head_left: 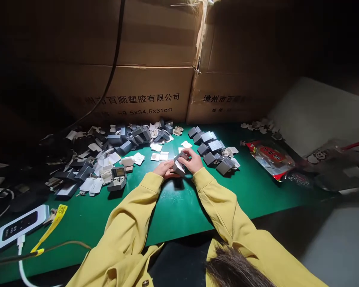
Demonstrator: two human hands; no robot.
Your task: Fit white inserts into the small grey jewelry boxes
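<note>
Both hands meet over the green table mat (179, 207), holding one small grey box (179, 164) between them. My left hand (165, 169) grips its left side with curled fingers. My right hand (192, 160) closes over its top and right side. Yellow sleeves cover both arms. A cluster of closed grey boxes (211, 149) lies just right of the hands. To the left an open grey box (117, 178) stands among white card pieces (91, 185). A larger heap of grey boxes (137, 135) lies behind.
Two big cardboard cartons (149, 59) wall off the back of the table. A red snack packet (271, 157) lies at right. At the left edge sit a white device (19, 225) with a cable and a yellow tag (52, 225).
</note>
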